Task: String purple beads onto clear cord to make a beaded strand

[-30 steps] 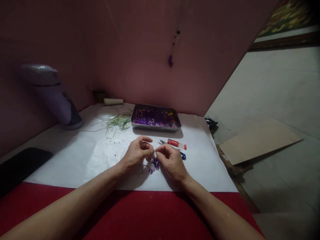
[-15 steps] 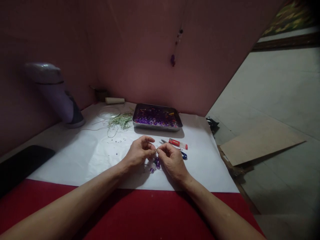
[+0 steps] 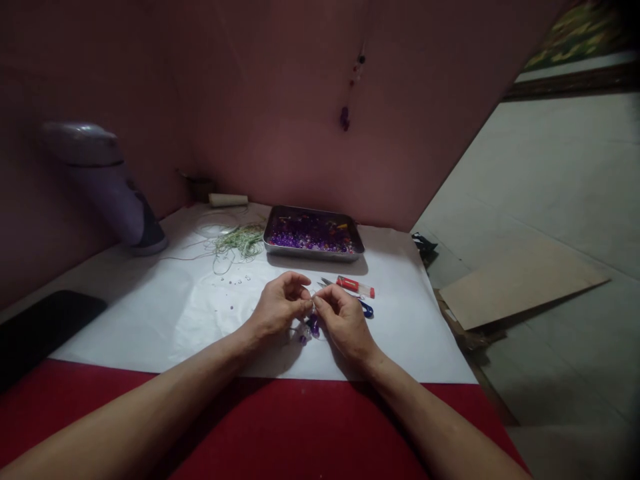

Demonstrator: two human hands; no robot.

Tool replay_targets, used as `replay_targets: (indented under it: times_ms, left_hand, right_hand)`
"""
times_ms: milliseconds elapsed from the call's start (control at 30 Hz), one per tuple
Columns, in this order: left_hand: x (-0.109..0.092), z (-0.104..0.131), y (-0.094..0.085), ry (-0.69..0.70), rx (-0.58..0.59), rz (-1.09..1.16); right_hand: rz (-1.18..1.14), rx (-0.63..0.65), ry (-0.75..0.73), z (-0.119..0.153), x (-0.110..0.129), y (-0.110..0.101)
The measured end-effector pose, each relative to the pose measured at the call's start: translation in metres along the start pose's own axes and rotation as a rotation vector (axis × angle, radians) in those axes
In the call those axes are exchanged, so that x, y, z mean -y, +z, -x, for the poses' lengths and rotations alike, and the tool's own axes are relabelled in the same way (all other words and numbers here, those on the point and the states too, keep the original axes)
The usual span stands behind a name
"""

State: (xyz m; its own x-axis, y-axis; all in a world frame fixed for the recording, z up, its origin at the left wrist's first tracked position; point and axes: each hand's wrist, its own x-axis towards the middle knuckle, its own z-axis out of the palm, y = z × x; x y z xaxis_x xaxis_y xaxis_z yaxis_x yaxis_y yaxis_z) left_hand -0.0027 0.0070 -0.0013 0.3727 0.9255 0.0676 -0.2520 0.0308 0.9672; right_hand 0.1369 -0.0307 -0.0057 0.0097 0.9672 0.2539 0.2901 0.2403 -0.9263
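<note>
Over the white paper, my left hand [image 3: 281,305] and my right hand [image 3: 347,323] meet with thumbs and index fingers pinched together. A strand of purple and clear beads [image 3: 314,326] hangs just below the fingertips, between the hands. Its thin cord is held in both pinches, though the exact grip is too small to make out. Just beyond my right hand lie blue-handled thread snips [image 3: 368,309], partly covered by the hand. A small red case [image 3: 349,285] with a clear end rests beside their blades.
Behind my hands is a metal tray [image 3: 313,254] of purple beads. Left of it lies a tangle of pale green cord [image 3: 239,241], with loose beads [image 3: 231,308] nearer. A purple bottle-like object [image 3: 113,183] stands at left; a dark flat object [image 3: 53,327] lies near the left edge.
My hands keep nearly the same pinched pose over the bead strand. The view has shifted very slightly; nothing else has visibly moved.
</note>
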Motion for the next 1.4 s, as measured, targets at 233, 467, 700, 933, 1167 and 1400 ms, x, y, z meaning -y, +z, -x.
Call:
replay_targets:
  times_ms: [233, 467, 700, 933, 1167, 1400]
  left_hand:
    - [-0.001, -0.001, -0.002, 0.0, 0.004, 0.003]
    - [-0.001, -0.001, -0.002, 0.016, 0.007, -0.006]
    - [-0.004, 0.001, 0.0, -0.001, -0.01, -0.02]
    - [-0.005, 0.001, 0.0, -0.004, -0.026, -0.053]
    - [0.002, -0.001, -0.001, 0.033, 0.018, -0.1]
    - [-0.003, -0.001, 0.0, 0.004, 0.035, -0.073]
  right_hand:
    - [-0.012, 0.01, -0.003, 0.0, -0.001, 0.0]
    - [-0.006, 0.009, -0.006, 0.0, -0.001, -0.001]
    - [-0.02, 0.014, -0.009, -0.001, -0.002, 0.0]
    - [0.042, -0.034, -0.008, 0.0, 0.003, -0.002]
    - [0.102, -0.053, -0.112, -0.003, 0.01, 0.001]
    - [0.083, -0.084, -0.121, -0.004, 0.007, 0.002]
